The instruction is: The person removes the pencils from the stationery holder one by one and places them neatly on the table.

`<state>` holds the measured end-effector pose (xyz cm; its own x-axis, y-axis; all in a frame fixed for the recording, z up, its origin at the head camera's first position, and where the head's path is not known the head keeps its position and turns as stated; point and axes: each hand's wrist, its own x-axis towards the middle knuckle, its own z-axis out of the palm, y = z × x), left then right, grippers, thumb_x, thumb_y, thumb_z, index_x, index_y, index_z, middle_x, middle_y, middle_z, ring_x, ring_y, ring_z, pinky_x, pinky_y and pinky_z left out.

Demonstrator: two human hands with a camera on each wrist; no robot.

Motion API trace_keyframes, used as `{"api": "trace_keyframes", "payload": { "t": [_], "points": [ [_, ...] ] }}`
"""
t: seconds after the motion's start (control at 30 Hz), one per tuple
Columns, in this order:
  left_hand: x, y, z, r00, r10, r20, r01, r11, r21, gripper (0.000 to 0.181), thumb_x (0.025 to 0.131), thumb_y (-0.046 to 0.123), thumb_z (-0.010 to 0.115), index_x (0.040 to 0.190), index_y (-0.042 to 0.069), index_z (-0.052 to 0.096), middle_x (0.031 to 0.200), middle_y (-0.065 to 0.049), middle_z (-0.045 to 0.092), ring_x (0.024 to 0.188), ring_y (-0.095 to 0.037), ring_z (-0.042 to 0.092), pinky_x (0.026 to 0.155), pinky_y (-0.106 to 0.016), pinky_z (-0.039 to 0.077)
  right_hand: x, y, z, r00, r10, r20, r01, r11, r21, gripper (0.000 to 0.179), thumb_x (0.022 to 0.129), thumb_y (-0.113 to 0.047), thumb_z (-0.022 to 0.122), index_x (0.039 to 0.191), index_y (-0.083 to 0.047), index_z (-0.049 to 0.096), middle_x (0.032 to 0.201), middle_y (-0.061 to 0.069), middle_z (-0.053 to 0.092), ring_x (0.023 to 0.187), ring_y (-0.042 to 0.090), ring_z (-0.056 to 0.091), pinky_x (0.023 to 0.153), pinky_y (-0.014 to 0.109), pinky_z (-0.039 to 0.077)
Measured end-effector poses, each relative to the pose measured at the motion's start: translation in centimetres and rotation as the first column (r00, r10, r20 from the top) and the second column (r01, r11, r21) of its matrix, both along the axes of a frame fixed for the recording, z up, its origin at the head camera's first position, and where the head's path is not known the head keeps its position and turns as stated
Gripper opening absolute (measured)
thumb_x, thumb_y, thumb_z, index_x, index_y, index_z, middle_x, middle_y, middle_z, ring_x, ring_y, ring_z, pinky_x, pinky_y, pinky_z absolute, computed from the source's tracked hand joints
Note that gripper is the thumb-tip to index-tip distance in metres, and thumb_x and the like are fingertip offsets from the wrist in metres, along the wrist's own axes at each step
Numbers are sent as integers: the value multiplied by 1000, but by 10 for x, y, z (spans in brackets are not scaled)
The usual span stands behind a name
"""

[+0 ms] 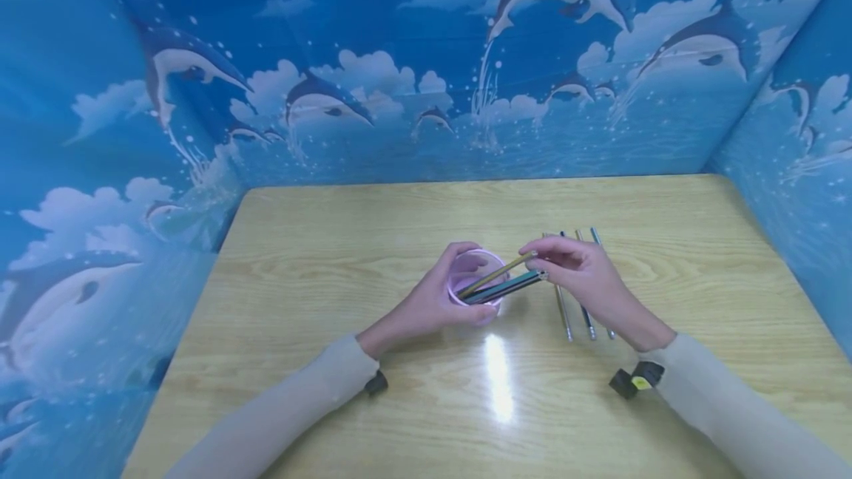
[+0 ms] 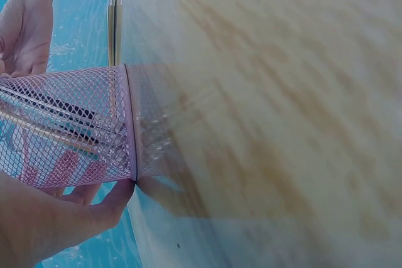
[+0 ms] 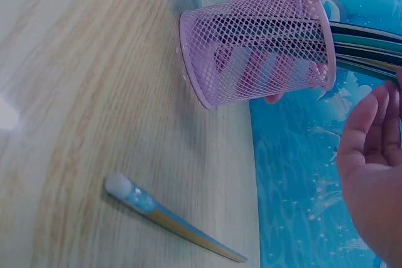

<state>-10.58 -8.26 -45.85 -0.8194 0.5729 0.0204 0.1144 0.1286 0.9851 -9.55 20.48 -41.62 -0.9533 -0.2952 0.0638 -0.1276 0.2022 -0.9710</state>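
Note:
A pink mesh pencil cup (image 1: 461, 281) is in my left hand (image 1: 435, 298), whose fingers and thumb curl round its side. Several pencils stick out of the cup's mouth, leaning right: a gold pencil (image 1: 495, 275) and a bunch of dark and green pencils (image 1: 506, 288). At the gold pencil's outer end, my right hand (image 1: 589, 276) pinches it between thumb and fingers. In the right wrist view the pencils show through the cup's mesh wall (image 3: 270, 86), while the right fingertips are cut off at the frame edge.
Several loose pencils (image 1: 564, 313) lie side by side on the wooden table (image 1: 319, 242), partly under the right hand. One pencil with a white eraser (image 3: 163, 214) shows large in the right wrist view. A blue dolphin-print curtain (image 1: 399, 139) surrounds the table's back and sides.

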Motion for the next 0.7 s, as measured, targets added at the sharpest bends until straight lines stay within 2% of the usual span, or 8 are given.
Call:
{"api": "trace_keyframes", "payload": {
  "t": [0.13, 0.27, 0.37, 0.43, 0.53, 0.7],
  "points": [
    [0, -1, 0, 1000, -8, -7, 8, 1000, 6, 93, 89, 23, 94, 162, 18, 36, 158, 0, 55, 148, -27, 51, 122, -49, 44, -3, -3, -1, 1000, -28, -4, 28, 998, -47, 22, 107, -14, 73, 127, -5, 76, 124, 6, 74, 108, 20, 70, 86, 25, 60],
    [-1, 0, 0, 1000, -18, -3, 18, 999, 36, 93, 89, 19, 94, 161, 17, 36, 157, 0, 56, 148, -28, 52, 122, -51, 44, -4, -5, 0, 998, -66, -24, 62, 988, -138, 21, 108, -10, 71, 127, -2, 74, 123, 6, 76, 112, 20, 69, 95, 27, 58],
    [-1, 0, -1, 1000, -19, -3, 19, 998, 57, 91, 88, 15, 94, 160, 18, 38, 156, -3, 57, 146, -31, 54, 121, -51, 45, -6, -5, 2, 994, -96, -53, 80, 965, -248, 19, 108, -5, 69, 125, 2, 72, 121, 9, 77, 114, 21, 70, 103, 29, 56],
    [-1, 1, -2, 1000, -18, -6, 19, 998, 63, 91, 87, 13, 94, 159, 19, 39, 155, -5, 57, 145, -32, 55, 121, -51, 46, -7, -5, 5, 990, -116, -78, 84, 940, -332, 18, 108, -2, 68, 125, 5, 71, 119, 11, 77, 114, 22, 71, 106, 30, 56],
    [-1, 2, -2, 1000, -20, -4, 20, 997, 81, 89, 86, 11, 94, 156, 22, 41, 154, -6, 58, 144, -30, 55, 121, -50, 45, -9, -4, 10, 981, -155, -114, 87, 886, -456, 17, 108, 4, 65, 123, 9, 69, 117, 14, 77, 111, 23, 72, 102, 31, 59],
    [-1, 1, -3, 1000, -20, -12, 21, 996, 87, 86, 87, 12, 95, 154, 24, 43, 153, -3, 58, 145, -28, 54, 121, -48, 45, -10, -4, 23, 970, -186, -156, 41, 761, -648, 19, 108, 13, 55, 125, 19, 62, 115, 22, 74, 108, 29, 73, 101, 36, 61]
  ]
}}
